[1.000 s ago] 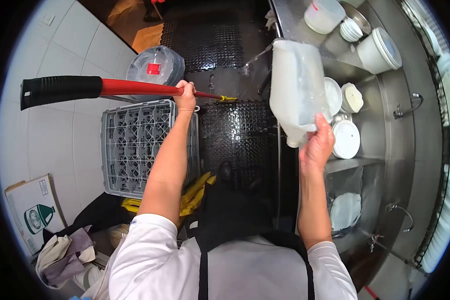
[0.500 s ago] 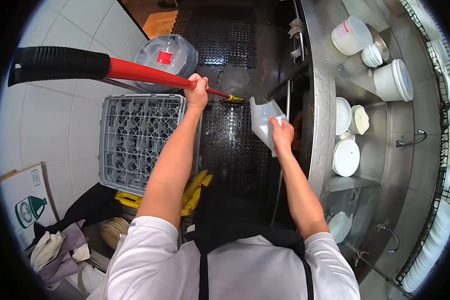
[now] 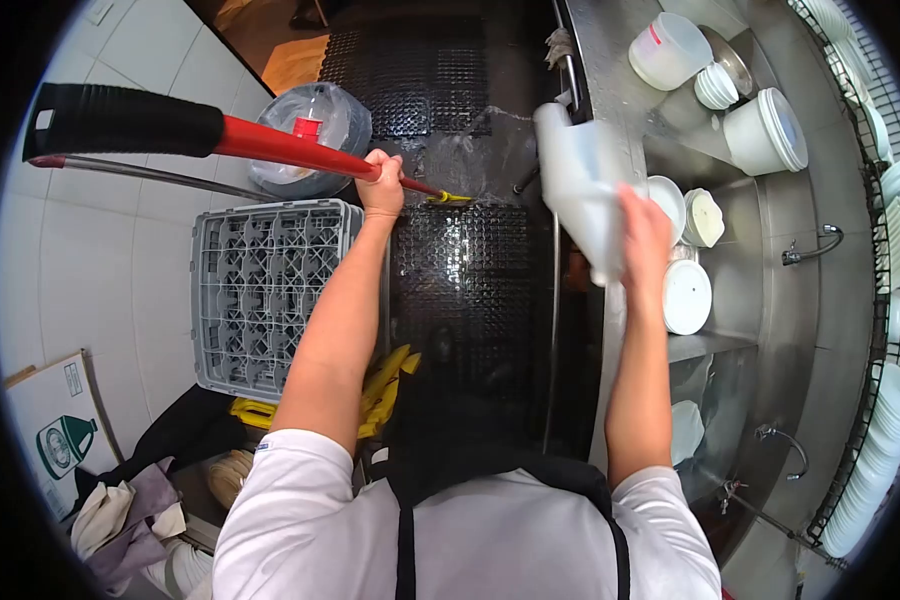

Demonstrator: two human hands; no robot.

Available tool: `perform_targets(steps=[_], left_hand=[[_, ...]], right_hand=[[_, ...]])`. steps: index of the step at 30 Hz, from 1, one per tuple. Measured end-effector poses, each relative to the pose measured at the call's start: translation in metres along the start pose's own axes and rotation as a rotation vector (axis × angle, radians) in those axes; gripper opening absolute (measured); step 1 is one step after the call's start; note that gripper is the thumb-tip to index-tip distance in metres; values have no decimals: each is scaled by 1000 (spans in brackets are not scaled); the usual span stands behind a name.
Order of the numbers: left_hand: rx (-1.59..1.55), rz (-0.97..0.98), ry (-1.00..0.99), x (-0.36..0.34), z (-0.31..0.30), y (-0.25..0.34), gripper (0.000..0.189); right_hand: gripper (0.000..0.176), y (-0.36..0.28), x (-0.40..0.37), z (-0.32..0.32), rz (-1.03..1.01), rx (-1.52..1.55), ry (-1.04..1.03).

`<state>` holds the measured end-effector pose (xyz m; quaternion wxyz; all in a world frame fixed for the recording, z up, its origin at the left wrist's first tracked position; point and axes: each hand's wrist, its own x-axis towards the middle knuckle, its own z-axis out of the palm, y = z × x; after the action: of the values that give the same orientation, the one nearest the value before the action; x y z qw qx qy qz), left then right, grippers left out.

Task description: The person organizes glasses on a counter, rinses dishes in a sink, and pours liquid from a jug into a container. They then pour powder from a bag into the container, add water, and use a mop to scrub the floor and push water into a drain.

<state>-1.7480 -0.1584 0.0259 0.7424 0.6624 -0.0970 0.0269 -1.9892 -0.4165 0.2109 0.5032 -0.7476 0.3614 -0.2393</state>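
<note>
My left hand (image 3: 381, 184) is wrapped round the red pole (image 3: 295, 147) of a long-handled tool, whose thick black grip (image 3: 125, 120) reaches to the upper left. The tool's small yellow end (image 3: 454, 198) is low, over the dark floor mat (image 3: 462, 260). On the right, my right hand (image 3: 646, 235) is closed on a translucent white plastic piece (image 3: 582, 180), blurred by motion. That piece is raised beside the steel sink counter's front edge, with white tubs and lids behind it.
A grey dish rack (image 3: 270, 300) stands at the left, below a lined bin (image 3: 345, 125). White buckets (image 3: 765, 132) and round lids (image 3: 688, 297) sit in the sink area. Stacked plates (image 3: 875, 450) line the far right. Yellow plastic (image 3: 385, 395) lies near my left arm.
My right hand has moved right and slightly up with the white plastic piece, which has turned more upright. My left hand stays on the pole. The view has shifted a little.
</note>
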Motion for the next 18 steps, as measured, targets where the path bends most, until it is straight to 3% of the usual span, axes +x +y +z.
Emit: perform_targets(steps=[2, 5, 7, 8, 10, 13, 18], left_hand=[[-44, -13, 15, -1, -4, -1, 27], [-44, 5, 18, 1, -14, 0, 26], [-95, -18, 48, 0, -18, 4, 26], [-105, -23, 55, -1, -19, 6, 26], [-120, -20, 49, -1, -19, 6, 27], [-147, -40, 29, -10, -12, 11, 28], [-119, -51, -3, -37, 3, 15, 28]], right_hand=[[28, 24, -33, -74, -65, 27, 232], [37, 73, -89, -188, -30, 94, 666], [40, 92, -132, -235, 116, 68, 836], [38, 119, -152, -260, 164, -197, 870], [35, 202, -186, -294, 277, -729, 908], [34, 274, -219, -296, 447, -1189, 795], [26, 349, -246, -285, 396, -1363, 542]])
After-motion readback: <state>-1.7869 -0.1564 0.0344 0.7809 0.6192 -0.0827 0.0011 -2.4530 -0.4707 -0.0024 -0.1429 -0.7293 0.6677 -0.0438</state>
